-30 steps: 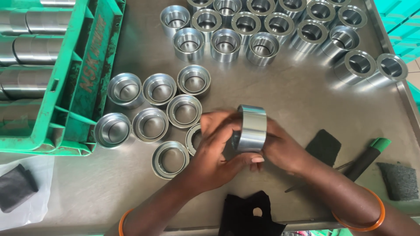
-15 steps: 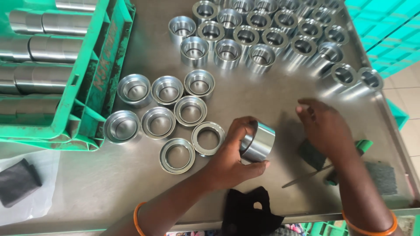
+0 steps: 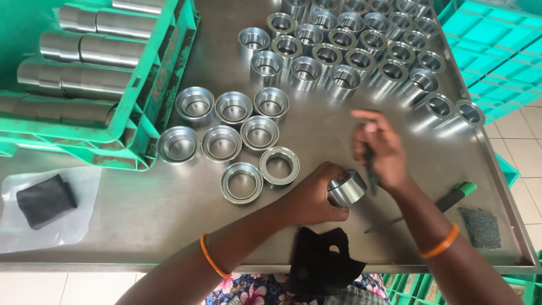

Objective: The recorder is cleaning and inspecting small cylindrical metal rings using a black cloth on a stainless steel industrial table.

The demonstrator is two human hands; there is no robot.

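Head view: left hand (image 3: 313, 197) closes its grip around a steel ring (image 3: 346, 188) above the bench (image 3: 169, 226); right hand (image 3: 379, 148), just beside, pinches a dark tool (image 3: 370, 169).

Clear plastic bag (image 3: 68, 226), dark block inside, table's left edge.

Head view, steeply down, close

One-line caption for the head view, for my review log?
Left hand grips a metal ring over a steel table; right hand holds a dark tool beside it.
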